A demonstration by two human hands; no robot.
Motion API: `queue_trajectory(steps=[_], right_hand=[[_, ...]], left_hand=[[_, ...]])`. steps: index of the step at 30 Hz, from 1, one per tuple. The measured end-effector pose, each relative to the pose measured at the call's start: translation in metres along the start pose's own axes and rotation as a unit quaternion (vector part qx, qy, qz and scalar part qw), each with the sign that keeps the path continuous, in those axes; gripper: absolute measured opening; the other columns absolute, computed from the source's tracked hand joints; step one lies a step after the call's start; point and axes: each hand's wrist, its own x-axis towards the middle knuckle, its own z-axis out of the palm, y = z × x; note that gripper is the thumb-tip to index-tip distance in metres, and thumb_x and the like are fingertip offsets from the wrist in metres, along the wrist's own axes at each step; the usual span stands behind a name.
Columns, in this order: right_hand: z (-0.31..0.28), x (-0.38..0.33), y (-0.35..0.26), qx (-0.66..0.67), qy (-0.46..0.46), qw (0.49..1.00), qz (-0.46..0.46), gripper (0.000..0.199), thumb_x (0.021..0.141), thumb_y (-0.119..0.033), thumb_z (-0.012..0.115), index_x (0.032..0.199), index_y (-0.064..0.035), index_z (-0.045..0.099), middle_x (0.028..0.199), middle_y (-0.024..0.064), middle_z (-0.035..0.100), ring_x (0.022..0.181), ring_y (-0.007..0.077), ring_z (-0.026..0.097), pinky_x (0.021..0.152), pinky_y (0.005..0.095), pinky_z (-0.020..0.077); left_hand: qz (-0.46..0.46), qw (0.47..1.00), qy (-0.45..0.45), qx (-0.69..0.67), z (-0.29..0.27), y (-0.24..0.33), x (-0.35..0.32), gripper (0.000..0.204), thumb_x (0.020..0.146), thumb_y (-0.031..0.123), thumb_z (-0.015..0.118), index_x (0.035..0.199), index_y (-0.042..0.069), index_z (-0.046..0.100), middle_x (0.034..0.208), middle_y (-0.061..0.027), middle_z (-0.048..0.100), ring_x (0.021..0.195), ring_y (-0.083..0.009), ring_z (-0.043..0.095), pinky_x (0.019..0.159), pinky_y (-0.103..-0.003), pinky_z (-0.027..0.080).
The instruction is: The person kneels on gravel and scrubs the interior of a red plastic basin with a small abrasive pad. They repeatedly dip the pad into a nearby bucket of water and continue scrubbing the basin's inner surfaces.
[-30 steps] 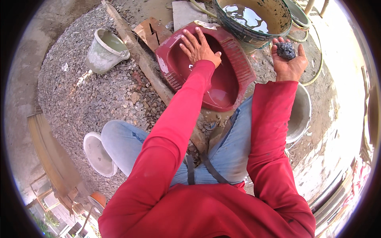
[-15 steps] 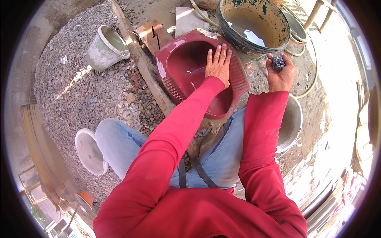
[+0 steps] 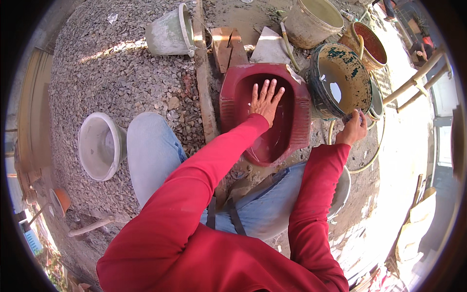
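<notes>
A dark red ceramic squat toilet pan (image 3: 229, 109) lies tilted in front of me, wet and shiny inside. My left hand (image 3: 264, 104) is over its bowl, fingers spread, holding nothing; whether the palm touches the ceramic I cannot tell. To the right, my right hand (image 3: 355, 130) is closed around a dark, tangled scouring pad (image 3: 346, 118), mostly hidden by the fingers. That hand is at the near rim of a dark, paint-flecked bucket (image 3: 317, 100), which holds murky water and stands against the pan's right side.
Left lies a gravel heap (image 3: 126, 87) with a tipped grey bucket (image 3: 165, 36) and another pale bucket (image 3: 99, 146). A wooden plank (image 3: 202, 73) edges it. Behind the pan are bricks (image 3: 228, 46) and two more buckets. A hose (image 3: 377, 155) curves at right; another person (image 3: 422, 51) is far right.
My right hand has turned from palm-up to fingers closed over the scouring pad, now at the bucket's rim. The view has shifted; my left hand stays over the pan with fingers more spread.
</notes>
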Motion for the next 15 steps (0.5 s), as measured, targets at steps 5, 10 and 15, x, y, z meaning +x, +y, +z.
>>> queue_trajectory(steps=[5,10,15], right_hand=[[0.032,0.037,-0.005,-0.258,-0.048,0.929,-0.259,0.03,0.079,-0.014,0.067,0.105,0.0012,0.071,0.1,0.0174,0.069,0.095,0.0285,0.066,0.086,0.0377,0.0493],[0.088,0.085,0.037,-0.372,-0.29,0.847,-0.247,0.031,0.077,-0.018,0.067,0.102,-0.0024,0.073,0.094,0.0221,0.07,0.089,0.0328,0.068,0.081,0.0382,0.0511],[0.081,0.14,0.101,-0.471,-0.497,0.713,-0.15,0.033,0.074,-0.023,0.068,0.1,-0.0034,0.075,0.087,0.023,0.071,0.082,0.0344,0.069,0.077,0.038,0.052]], left_hand=[[-0.237,0.968,-0.048,-0.074,0.009,-0.08,-0.032,0.106,0.08,0.026,0.072,0.156,0.001,0.003,0.163,-0.0224,-0.003,0.15,-0.0407,0.006,0.121,-0.052,0.008],[-0.257,0.954,-0.107,-0.114,0.031,-0.096,-0.058,0.12,0.071,0.016,0.079,0.156,0.002,-0.005,0.163,-0.0207,-0.008,0.151,-0.0392,0.006,0.121,-0.049,0.012],[-0.254,0.949,-0.146,-0.115,0.021,-0.08,-0.054,0.106,0.079,0.019,0.072,0.156,-0.001,0.002,0.163,-0.0215,-0.005,0.151,-0.0386,0.008,0.122,-0.048,0.01]])
